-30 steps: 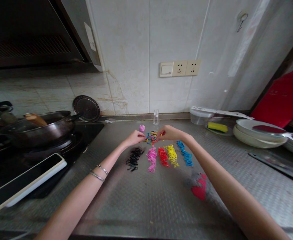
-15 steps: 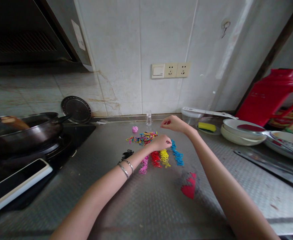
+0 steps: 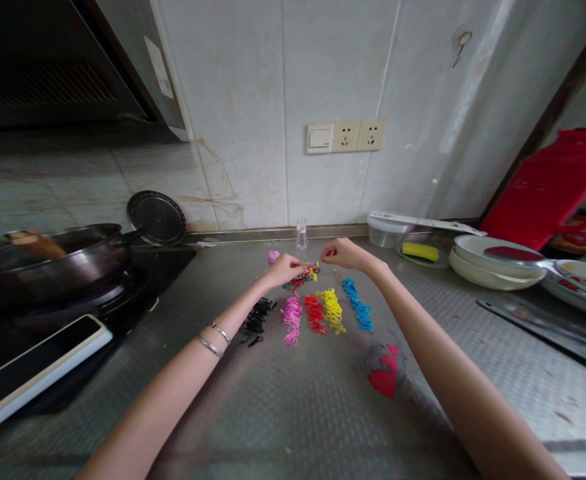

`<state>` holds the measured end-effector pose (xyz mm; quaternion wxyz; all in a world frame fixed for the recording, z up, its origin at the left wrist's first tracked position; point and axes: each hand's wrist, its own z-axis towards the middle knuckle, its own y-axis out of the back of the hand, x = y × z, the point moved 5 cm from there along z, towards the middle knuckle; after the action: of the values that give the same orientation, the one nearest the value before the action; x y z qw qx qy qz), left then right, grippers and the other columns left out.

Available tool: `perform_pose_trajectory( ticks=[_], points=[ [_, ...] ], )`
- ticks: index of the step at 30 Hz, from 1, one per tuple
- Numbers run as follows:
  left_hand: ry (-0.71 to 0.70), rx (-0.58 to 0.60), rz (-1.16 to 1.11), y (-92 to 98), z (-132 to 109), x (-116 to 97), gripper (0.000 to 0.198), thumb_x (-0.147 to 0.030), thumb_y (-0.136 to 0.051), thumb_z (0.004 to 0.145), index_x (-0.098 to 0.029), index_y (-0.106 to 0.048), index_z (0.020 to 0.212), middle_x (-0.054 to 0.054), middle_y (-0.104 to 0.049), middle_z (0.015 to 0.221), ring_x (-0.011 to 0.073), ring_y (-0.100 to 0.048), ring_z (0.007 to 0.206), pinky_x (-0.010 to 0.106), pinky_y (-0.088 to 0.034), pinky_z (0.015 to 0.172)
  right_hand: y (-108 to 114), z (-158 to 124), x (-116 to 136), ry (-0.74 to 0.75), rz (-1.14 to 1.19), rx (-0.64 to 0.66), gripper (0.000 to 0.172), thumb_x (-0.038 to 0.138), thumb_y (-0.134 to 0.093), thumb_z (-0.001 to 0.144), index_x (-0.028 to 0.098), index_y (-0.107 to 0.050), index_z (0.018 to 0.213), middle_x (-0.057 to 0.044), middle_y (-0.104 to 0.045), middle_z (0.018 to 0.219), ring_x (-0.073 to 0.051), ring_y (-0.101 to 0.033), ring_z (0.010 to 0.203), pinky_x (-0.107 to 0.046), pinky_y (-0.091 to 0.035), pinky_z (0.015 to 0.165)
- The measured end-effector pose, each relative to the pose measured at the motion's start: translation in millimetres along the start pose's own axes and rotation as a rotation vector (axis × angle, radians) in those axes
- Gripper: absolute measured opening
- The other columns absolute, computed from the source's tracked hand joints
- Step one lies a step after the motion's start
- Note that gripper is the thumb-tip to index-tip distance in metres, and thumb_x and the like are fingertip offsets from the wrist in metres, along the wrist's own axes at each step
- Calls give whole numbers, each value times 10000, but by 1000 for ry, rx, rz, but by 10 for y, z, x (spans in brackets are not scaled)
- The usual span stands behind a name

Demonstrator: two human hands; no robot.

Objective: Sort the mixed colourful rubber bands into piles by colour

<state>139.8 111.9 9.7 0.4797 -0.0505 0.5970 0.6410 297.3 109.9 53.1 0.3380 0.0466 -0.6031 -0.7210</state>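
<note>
My left hand (image 3: pixel 283 270) is closed in a pinch over the left side of a mixed-colour pile of small rubber bands (image 3: pixel 309 273); whatever lies between its fingertips is too small to make out. My right hand (image 3: pixel 347 255) hovers just right of that pile, thumb and fingertips together, their content unclear. Nearer to me, sorted rows of bands lie side by side: black bands (image 3: pixel 257 319), pink bands (image 3: pixel 291 320), red bands (image 3: pixel 315 313), yellow bands (image 3: pixel 333 310) and blue bands (image 3: pixel 357 305). My left forearm passes over the edge of the black row.
Behind the pile stand a small clear bottle (image 3: pixel 301 233) and a pink ball-like bundle (image 3: pixel 273 257). A pan (image 3: pixel 73 253) sits on the stove at left, near a phone-like white-edged device (image 3: pixel 37 367). Bowls (image 3: pixel 493 270), a yellow sponge (image 3: pixel 420 251) and a red thermos (image 3: pixel 553 187) are at right.
My left hand has moved left and back from near the blue row to the mixed pile, uncovering the coloured rows. My right hand has stayed almost in place.
</note>
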Motion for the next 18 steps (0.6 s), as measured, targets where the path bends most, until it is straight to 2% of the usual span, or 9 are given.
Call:
perform_pose_trajectory(
  ticks=[4, 9, 13, 15, 18],
  points=[
    [89, -52, -12, 314, -165, 309, 307, -333, -498, 716, -80, -666, 668, -2, -542, 529, 90, -433, 507, 202, -311, 509, -295, 63, 100, 9, -6, 75, 211, 170, -531, 686, 157, -697, 815, -29, -678, 739, -121, -579, 652, -184, -376, 558],
    [218, -115, -4, 543, -286, 648, 297, -323, -526, 690, -80, -688, 745, 10, -578, 538, 97, -449, 491, 210, -319, 500, -692, 40, 353, 72, -50, 207, 240, 152, -488, 699, 195, -689, 822, -9, -675, 759, -97, -548, 618, -173, -343, 540],
    [245, -30, 35, 605, -310, 761, 261, -290, -553, 647, -82, -695, 711, 20, -598, 546, 98, -460, 502, 205, -322, 498, -853, -2, 444, 50, -94, 270, 234, 158, -483, 705, 179, -686, 818, -32, -670, 764, -101, -548, 625, -173, -343, 548],
    [253, 26, 51, 622, -318, 777, 256, -293, -558, 638, -85, -697, 688, 21, -593, 526, 96, -456, 490, 202, -319, 488, -884, -9, 459, 50, -100, 281, 218, 169, -483, 716, 167, -682, 803, -46, -668, 775, -109, -557, 654, -170, -354, 574],
    [257, 44, 71, 663, -329, 789, 255, -299, -563, 632, -88, -699, 674, 23, -590, 515, 89, -448, 472, 199, -310, 477, -901, -7, 463, 56, -91, 285, 204, 174, -481, 727, 156, -675, 785, -53, -666, 772, -115, -557, 672, -170, -361, 599]
  ],
)
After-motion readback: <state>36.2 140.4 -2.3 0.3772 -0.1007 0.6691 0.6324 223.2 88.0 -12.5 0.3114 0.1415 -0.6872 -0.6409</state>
